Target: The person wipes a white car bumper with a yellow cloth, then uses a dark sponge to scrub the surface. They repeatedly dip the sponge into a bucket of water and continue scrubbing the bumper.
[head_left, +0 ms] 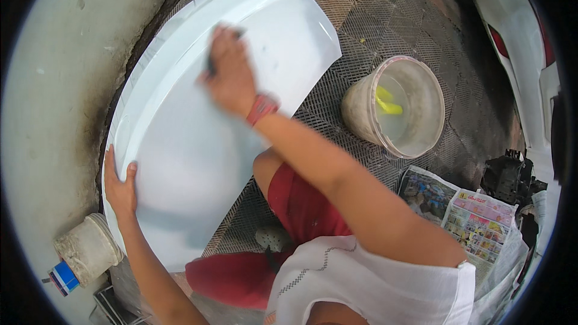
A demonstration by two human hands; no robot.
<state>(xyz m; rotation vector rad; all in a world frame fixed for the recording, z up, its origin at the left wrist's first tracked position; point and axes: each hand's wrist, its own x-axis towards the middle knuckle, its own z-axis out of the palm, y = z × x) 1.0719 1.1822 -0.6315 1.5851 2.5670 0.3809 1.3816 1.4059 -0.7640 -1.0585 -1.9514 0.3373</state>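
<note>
A large white curved car body panel [198,144] leans against the grey wall in front of me. My right hand [230,75] presses a small dark pad, mostly hidden under the blurred fingers, flat on the panel's upper part. A red band sits on that wrist. My left hand [120,188] grips the panel's lower left edge, fingers on its face.
A dirty plastic bucket [394,107] with water and a yellow object stands to the right on the grid-pattern floor mat [385,24]. A small capped tub [88,248] sits at lower left. Newspaper [460,210] lies at right, near a white car [524,54].
</note>
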